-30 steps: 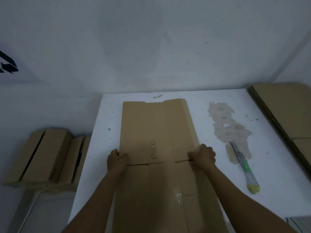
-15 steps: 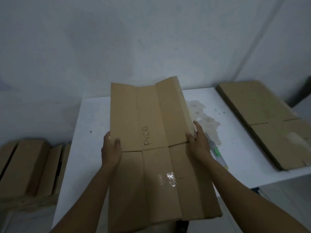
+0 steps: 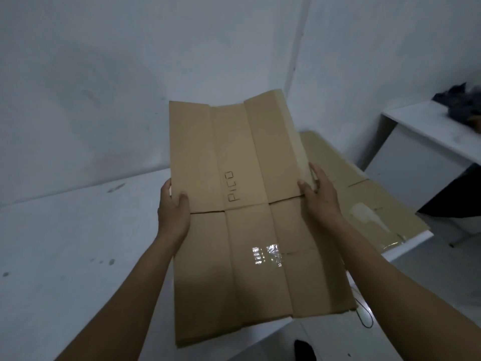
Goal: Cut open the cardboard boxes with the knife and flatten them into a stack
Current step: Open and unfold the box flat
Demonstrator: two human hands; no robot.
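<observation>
Over table (image 3: 65,230), left hand (image 3: 173,212) and right hand (image 3: 321,199) grip flattened box (image 3: 234,152) edges.

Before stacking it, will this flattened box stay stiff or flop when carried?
Probably stiff: the flattened box spans left hand to right hand without sagging. Its creases may let it fold. Likely light, held by edges alone.

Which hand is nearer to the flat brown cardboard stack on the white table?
Right. The right hand grips the flattened brown cardboard box beside the flat brown cardboard stack; the left hand grips the box's opposite edge.
</observation>
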